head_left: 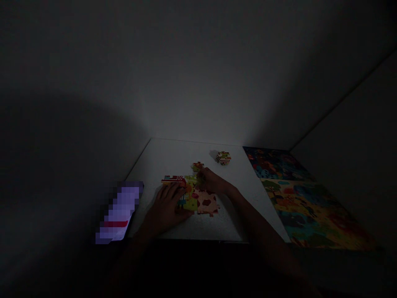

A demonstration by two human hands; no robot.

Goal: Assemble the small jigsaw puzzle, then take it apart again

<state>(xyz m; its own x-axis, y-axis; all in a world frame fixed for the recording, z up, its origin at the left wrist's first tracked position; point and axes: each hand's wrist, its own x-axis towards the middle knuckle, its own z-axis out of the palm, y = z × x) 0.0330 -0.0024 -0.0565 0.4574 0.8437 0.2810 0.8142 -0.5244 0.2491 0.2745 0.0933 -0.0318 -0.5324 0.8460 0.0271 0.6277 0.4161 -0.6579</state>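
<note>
A partly joined jigsaw puzzle (190, 203) lies on the white tabletop, with a red barn at its upper left and a brown-spotted cow at its lower right. My left hand (167, 203) rests palm down on its left part, fingers stretched out and holding nothing. At the upper edge, my right hand (212, 180) has its fingers pressed together on a puzzle piece, which they mostly hide. Just beyond those fingers, a green and brown puzzle piece (197, 166) sticks out at the top. The dim light blurs how the pieces meet there.
A stack of puzzle pieces (223, 157) stands behind my right hand on the tabletop (173, 155). Colourful pictures with animals (297, 203) cover the right side. A lit, pixelated phone-like screen (122, 209) is at the left edge. A pale wall (195, 91) rises behind.
</note>
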